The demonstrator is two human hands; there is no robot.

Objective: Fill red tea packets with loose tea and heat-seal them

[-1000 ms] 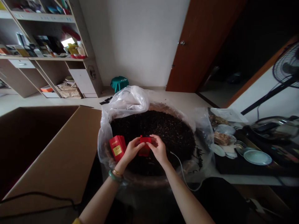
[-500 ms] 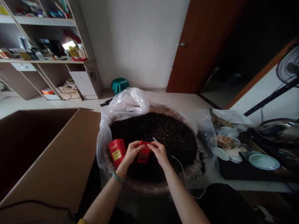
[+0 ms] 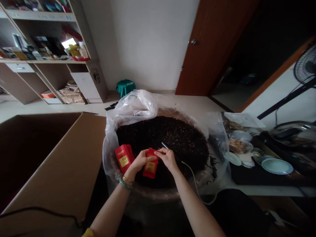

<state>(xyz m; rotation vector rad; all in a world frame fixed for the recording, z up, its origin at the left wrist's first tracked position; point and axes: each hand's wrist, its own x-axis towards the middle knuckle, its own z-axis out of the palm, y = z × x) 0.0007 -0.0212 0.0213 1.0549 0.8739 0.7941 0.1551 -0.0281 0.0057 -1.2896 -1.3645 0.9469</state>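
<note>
My left hand (image 3: 141, 160) is closed on the upper left side of a red packet (image 3: 150, 167) with a gold label, its thumb across the front. My right hand (image 3: 168, 159) pinches the same packet at its top right corner. The packet hangs upright over a wide basin of dark, dry leaves (image 3: 177, 138) that look like tea. Left of my hands, a stack of similar red packets (image 3: 124, 158) rests at the basin's side. A slim, silvery-tipped thing (image 3: 164, 145) lies just beyond my right hand; a pale cord (image 3: 194, 177) runs nearby. Whether they join is hidden.
Clear plastic sheeting (image 3: 110, 131) lines the basin. A big open cardboard box (image 3: 64, 161) stands at the left. On the right, a low table holds a pale green dish (image 3: 277, 166) and a tub of brownish pieces (image 3: 238, 146). Behind it stands a fan (image 3: 306, 65).
The red packet has tilted so its gold label now faces me. My left fingers have slid lower along its side, while my right hand keeps pinching the top. The view has shifted slightly.
</note>
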